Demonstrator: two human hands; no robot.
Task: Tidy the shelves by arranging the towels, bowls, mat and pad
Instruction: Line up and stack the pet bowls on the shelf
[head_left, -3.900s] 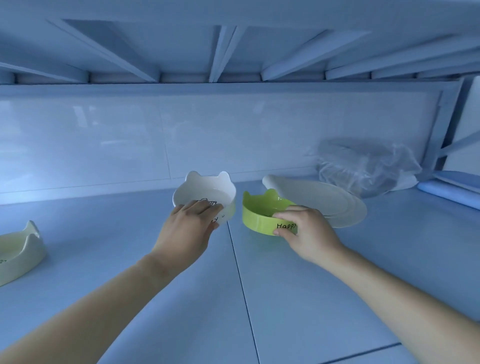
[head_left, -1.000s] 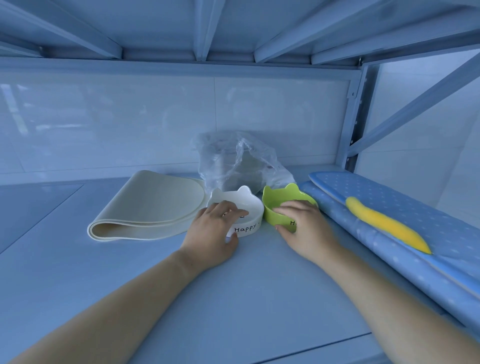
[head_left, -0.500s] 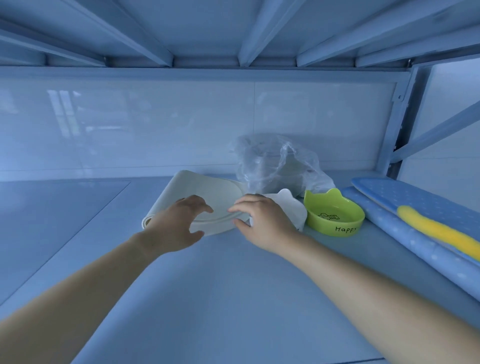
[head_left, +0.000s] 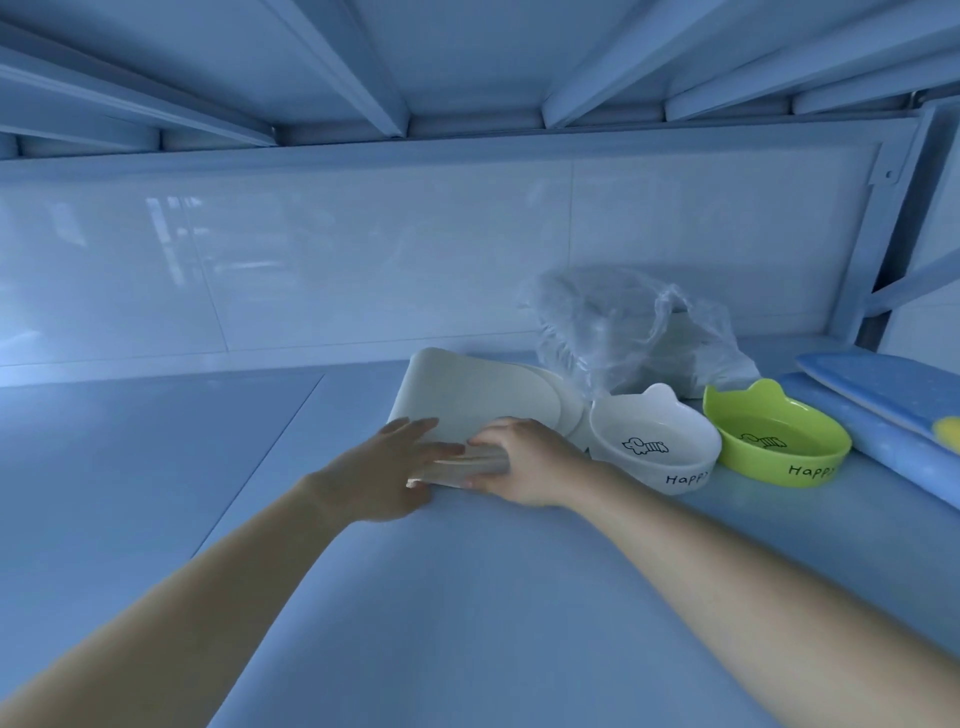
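Note:
A folded cream mat (head_left: 483, 389) lies on the shelf board, its folded edge toward me. My left hand (head_left: 387, 467) lies on the mat's near left corner with its fingers stretched over the top. My right hand (head_left: 524, 462) grips the mat's near edge, fingers curled round the fold. To the right stand a white eared bowl (head_left: 657, 441) and a green eared bowl (head_left: 774, 436), side by side, both marked "Happy". A blue dotted pad (head_left: 883, 400) with a yellow patch lies at the far right.
A crumpled clear plastic bag (head_left: 634, 332) with something pale inside sits behind the bowls against the white back wall. The upper shelf's beams (head_left: 467, 67) hang low overhead. A steel upright (head_left: 872, 249) stands at the right. The shelf board (head_left: 156, 467) stretches left and toward me.
Both hands left the two bowls, which now stand beside the pad, and moved left onto the mat. Since half a second ago my right hand has closed on the mat's near edge.

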